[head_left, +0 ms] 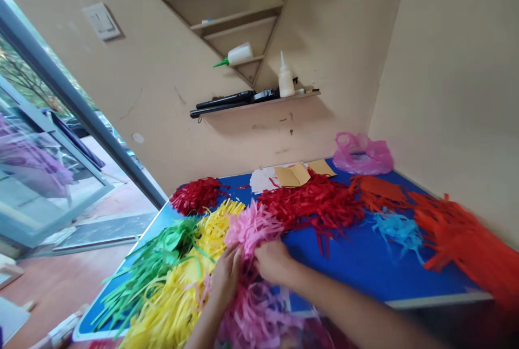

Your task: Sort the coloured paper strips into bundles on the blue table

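Pink paper fringe (255, 224) lies in a bunch at the front middle of the blue table, with more pink fringe (259, 316) nearer the front edge. My left hand (227, 273) rests against the left side of the pink bunch, beside the yellow fringe (174, 295); what its fingers hold, if anything, is hidden. My right hand (272, 262) is closed at the right side of the pink bunch, gripping its strips. Green fringe (162, 257) lies left of the yellow. Dark red fringe (316, 203) spreads just behind and to the right.
Orange fringe (466, 235) and light blue strips (399, 232) lie on the right of the blue table (344, 268). At the back are card pieces (292, 175), a pink plastic bag (362, 154) and another red bunch (197, 196). A wall shelf holds a glue bottle (286, 83).
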Motion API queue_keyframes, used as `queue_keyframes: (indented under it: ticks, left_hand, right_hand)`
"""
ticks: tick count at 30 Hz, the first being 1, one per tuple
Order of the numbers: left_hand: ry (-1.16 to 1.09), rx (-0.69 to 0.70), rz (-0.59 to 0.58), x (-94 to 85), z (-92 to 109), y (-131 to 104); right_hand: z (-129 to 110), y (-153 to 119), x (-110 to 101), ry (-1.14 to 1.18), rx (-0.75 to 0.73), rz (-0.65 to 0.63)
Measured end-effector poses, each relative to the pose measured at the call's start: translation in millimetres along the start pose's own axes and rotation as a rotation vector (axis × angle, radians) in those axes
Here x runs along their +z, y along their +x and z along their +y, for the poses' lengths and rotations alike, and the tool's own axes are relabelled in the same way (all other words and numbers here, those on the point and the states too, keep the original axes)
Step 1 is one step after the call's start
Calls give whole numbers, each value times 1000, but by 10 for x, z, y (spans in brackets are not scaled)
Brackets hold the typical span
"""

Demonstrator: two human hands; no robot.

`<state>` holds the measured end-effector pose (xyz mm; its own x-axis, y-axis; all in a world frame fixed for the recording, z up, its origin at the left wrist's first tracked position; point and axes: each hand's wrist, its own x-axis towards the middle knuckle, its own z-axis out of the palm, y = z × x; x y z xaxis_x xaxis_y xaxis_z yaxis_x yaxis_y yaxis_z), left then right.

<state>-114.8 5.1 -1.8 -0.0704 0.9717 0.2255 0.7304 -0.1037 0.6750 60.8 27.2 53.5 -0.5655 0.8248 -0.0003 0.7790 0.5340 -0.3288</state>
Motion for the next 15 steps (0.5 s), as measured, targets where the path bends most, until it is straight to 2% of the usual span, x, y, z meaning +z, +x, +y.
queue_keyframes:
  ticks: [4, 7, 10, 15]
  left_hand:
    - [119, 46, -88, 273, -57, 129]
    - [209, 35, -145, 457, -119, 160]
    - [309, 33, -180, 570, -165, 149]
    - [465, 65, -200, 585, -244, 234]
  right_hand:
    - [339, -577, 0, 27, 22, 13]
    - [606, -848, 12, 88, 207, 64]
    - [658, -882, 82, 95, 306, 68]
    - [494, -704, 230, 36, 272, -23]
